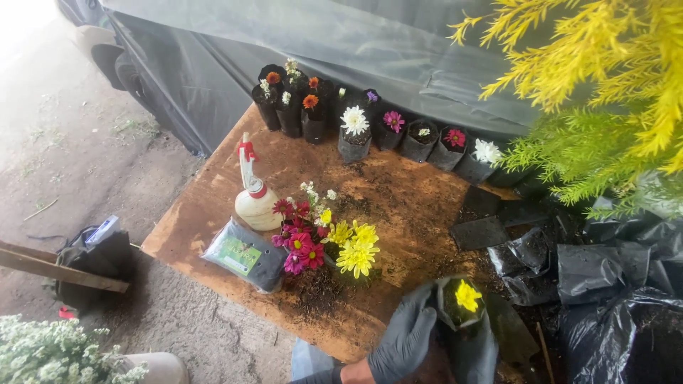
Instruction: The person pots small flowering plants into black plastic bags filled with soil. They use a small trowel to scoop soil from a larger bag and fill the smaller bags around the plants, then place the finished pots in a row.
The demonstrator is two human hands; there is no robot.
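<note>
Gloved hands cup a small black plastic grow bag (462, 313) holding one yellow flower at the bench's (398, 192) near edge: left hand (405, 338) wrapped around its side, right hand (477, 352) gripping beneath. Further left lie a soft dark soil packet (245, 254), a cream spray bottle (255, 199) and a loose bunch of flowers (324, 238). Along the back stand soil-filled bags of blooms (377, 131).

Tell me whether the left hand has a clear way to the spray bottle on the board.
Probably yes. The left hand is wrapped around the black grow bag with a yellow flower at the near edge. The spray bottle stands upright farther left; the flower bunch sits partly between, so reach around it.
</note>
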